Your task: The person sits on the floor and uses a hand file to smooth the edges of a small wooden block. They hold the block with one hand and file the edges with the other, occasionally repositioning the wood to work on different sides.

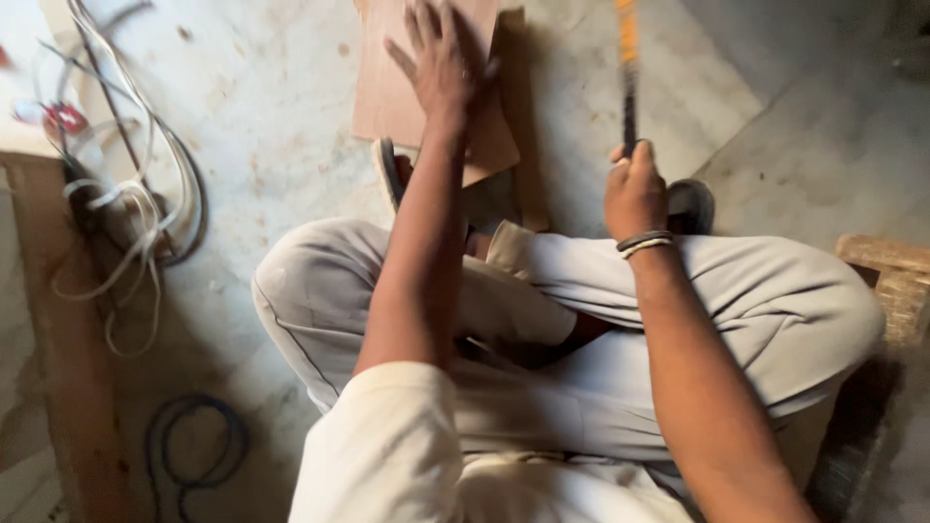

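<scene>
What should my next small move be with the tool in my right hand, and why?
Probably bring the raised tool down onto the wooden board. Your left hand lies flat on the board, pinning it to the floor, while your right hand grips the blurred tool above, clear of the board.

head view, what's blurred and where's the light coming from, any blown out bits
Head view: the orange-and-black tool in the right hand is motion-smeared; the left hand on the plywood board is slightly soft. Light looks strongest upper left, the top-left corner near the white cables nearly blown out; right edge and lap shadowed.
</scene>
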